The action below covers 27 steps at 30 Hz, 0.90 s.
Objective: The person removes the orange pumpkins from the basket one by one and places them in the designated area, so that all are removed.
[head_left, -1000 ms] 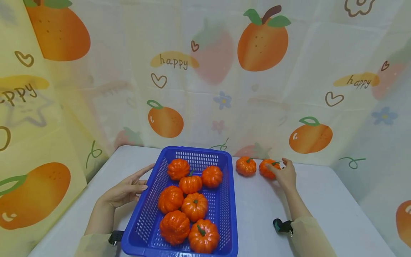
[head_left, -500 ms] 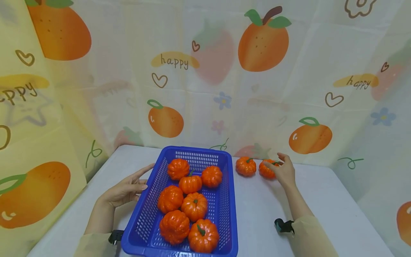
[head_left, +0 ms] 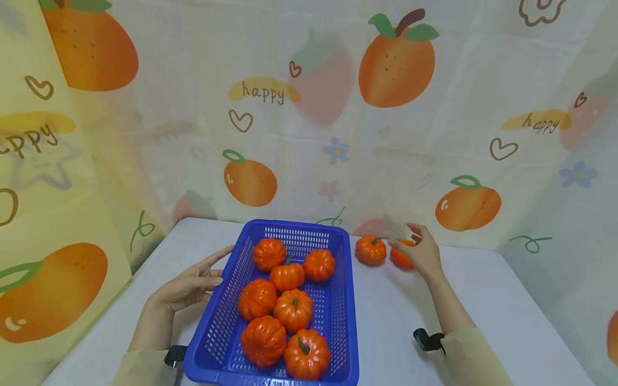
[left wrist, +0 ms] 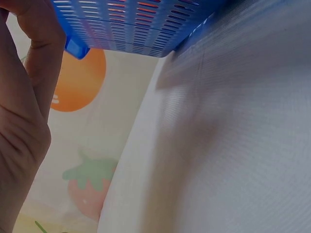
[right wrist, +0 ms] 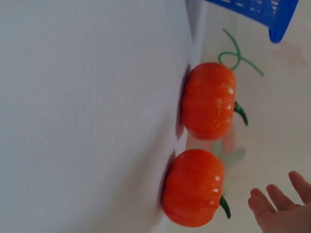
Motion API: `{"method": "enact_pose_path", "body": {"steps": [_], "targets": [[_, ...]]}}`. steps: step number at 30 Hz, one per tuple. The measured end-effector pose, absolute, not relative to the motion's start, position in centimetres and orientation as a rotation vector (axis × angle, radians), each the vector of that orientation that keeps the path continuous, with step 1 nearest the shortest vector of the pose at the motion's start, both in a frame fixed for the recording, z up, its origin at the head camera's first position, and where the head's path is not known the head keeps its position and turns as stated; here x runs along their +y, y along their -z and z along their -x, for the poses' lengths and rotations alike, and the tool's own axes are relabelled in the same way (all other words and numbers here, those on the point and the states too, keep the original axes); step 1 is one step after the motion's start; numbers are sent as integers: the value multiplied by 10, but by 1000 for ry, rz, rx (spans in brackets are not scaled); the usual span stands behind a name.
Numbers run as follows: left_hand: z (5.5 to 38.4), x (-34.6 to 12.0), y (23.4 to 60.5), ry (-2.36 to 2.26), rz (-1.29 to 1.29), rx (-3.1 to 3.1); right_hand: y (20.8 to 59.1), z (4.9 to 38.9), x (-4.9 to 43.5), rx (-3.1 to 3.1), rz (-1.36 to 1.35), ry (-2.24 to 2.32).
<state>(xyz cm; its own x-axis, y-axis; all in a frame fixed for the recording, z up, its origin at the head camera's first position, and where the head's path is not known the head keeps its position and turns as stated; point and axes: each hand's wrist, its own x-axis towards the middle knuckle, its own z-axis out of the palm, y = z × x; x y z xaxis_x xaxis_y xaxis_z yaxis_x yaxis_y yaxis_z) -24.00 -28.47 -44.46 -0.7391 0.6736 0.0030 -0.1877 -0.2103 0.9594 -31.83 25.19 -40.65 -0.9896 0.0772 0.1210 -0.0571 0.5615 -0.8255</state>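
Observation:
My right hand (head_left: 425, 254) hovers over the right of two small orange pumpkins (head_left: 402, 256) at the table's back edge, hiding part of it. In the right wrist view the fingers (right wrist: 279, 196) are apart from that pumpkin (right wrist: 194, 188) and its green stem. The other pumpkin (head_left: 370, 250) sits to its left, beside the basket. My left hand (head_left: 185, 287) rests against the left side of a blue plastic basket (head_left: 352, 321), its index finger stretched along the rim. Several orange pumpkins lie inside, among them one with a green stem (head_left: 307, 355).
The white table (head_left: 396, 321) reaches back to a curtain (head_left: 309, 177) printed with fruit. Another printed sheet (head_left: 58, 214) hangs along the left side. A black wrist device (head_left: 428, 340) is on my right wrist.
My right hand has lifted slightly off the right pumpkin and shifted a little left, its fingers spread apart. The left hand, the basket and the pumpkins stay where they were.

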Motion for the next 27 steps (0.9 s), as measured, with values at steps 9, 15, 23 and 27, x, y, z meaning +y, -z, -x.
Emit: {"method": "enact_pose_path", "body": {"steps": [9, 15, 23, 27], "targets": [[240, -284, 445, -2007, -592, 1465, 400, 303, 226, -2630, -317, -1589], [240, -285, 446, -2007, -616, 1442, 391, 292, 201, -2617, -629, -1669], [240, -284, 446, -2009, -606, 1448, 384, 279, 173, -2642, -1132, -1778], [240, -284, 445, -2004, -632, 1436, 383, 275, 161, -2631, -1357, -1852]]}}
